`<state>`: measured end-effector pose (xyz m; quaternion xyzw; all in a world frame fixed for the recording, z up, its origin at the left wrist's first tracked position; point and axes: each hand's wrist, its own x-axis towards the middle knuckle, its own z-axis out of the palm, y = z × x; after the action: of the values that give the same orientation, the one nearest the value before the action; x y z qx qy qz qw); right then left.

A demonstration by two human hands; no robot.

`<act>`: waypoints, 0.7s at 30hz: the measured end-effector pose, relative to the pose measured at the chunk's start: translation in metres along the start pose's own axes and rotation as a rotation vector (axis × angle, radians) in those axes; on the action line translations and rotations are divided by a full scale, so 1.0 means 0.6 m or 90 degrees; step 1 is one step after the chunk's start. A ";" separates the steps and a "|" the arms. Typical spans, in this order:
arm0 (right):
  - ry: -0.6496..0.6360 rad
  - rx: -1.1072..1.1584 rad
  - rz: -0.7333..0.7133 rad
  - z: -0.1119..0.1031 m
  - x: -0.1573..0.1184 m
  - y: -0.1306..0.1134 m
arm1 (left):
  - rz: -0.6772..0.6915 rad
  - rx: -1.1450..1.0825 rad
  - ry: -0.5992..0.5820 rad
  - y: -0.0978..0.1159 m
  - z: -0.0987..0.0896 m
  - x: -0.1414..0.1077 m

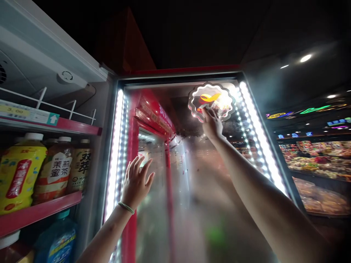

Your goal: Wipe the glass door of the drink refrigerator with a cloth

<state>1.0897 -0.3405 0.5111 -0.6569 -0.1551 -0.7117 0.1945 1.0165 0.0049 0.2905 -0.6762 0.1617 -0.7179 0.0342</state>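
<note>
The fogged glass door (203, 190) of a drinks fridge stands in front of me, with bright light strips down both sides. High on the glass, my right hand (212, 122) presses beside a round lit logo sign (227, 95) with a scalloped edge. Its fingers are bent over what looks like a small white cloth (204, 106), mostly hidden by the hand. Lower and to the left, my left hand (137, 179) is raised with fingers spread, nothing in it. It is near the door's left light strip (115, 153); whether it touches the glass I cannot tell.
On the left, fridge shelves (41, 212) hold a yellow bottle (23, 171), a brown tea bottle (56, 170) and a blue bottle (59, 237). A red fridge (133, 204) shows through the glass. Beyond the door's right edge are stacked goods (318, 160) and packed trays (320, 197).
</note>
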 end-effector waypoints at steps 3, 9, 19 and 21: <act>-0.025 0.022 -0.050 0.047 -0.012 -0.116 | 0.007 0.007 -0.011 -0.027 -0.014 -0.014; -0.089 0.105 -0.139 0.138 -0.046 -0.330 | 0.019 0.022 -0.050 -0.078 -0.057 -0.046; -0.227 0.160 -0.293 0.181 -0.109 -0.473 | 0.051 0.011 -0.035 -0.119 -0.079 -0.041; -0.231 0.149 -0.291 0.167 -0.102 -0.442 | 0.042 0.008 -0.035 -0.108 -0.072 -0.033</act>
<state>1.0537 -0.0559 0.4685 -0.6948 -0.4116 -0.5853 0.0727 0.9868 0.0792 0.2883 -0.6894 0.1783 -0.6989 0.0670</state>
